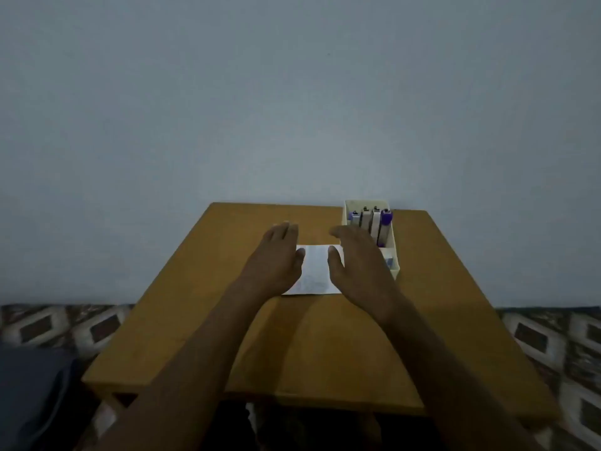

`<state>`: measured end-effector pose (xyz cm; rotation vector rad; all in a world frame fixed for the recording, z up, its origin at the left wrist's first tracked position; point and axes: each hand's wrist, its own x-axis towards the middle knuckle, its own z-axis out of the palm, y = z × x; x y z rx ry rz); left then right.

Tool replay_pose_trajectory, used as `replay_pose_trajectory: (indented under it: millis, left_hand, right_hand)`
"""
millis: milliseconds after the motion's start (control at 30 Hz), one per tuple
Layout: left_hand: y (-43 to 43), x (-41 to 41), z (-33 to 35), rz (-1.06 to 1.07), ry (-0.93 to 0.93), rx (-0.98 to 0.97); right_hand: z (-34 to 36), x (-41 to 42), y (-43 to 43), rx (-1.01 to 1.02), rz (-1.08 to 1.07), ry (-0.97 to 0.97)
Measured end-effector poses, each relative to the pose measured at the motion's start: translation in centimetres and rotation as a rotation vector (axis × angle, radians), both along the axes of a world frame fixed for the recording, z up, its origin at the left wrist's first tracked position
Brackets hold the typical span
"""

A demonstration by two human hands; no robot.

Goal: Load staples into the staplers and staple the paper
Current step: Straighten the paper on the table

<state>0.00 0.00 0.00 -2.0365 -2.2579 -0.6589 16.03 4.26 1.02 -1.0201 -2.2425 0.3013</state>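
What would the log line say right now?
left hand: open, over paper | right hand: open, over paper | staplers: in box, untouched

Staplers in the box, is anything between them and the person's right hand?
Nothing visible does. The right hand, fingers straight, is just left of the cream box, partly in front of it in this view. The box is open on top, and the staplers stand upright in its far end.

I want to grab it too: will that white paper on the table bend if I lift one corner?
Probably floppy: the white sheet of paper lies thin and flat on the brown wooden table, so a lifted corner would likely droop. It looks light, so a push may slide it easily.
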Motion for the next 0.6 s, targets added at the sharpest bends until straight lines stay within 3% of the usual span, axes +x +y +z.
replay_pose_trajectory:
  millis: [233, 433, 600]
  left_hand:
    - [-0.9, -0.2, -4.7, 0.028, -0.047, -0.203]
    - [-1.6, 0.2, -7.1, 0.015, -0.005, -0.287]
    - [-1.6, -0.3, -8.4, 0.016, 0.086, -0.225]
  right_hand:
    - [-5.8, 0.0, -0.8, -0.227, 0.015, -0.199]
    - [-9.1, -0.3, -0.3, -0.186, 0.032, -0.383]
    - [-10.2, -0.6, 0.0, -0.108, -0.004, -0.385]
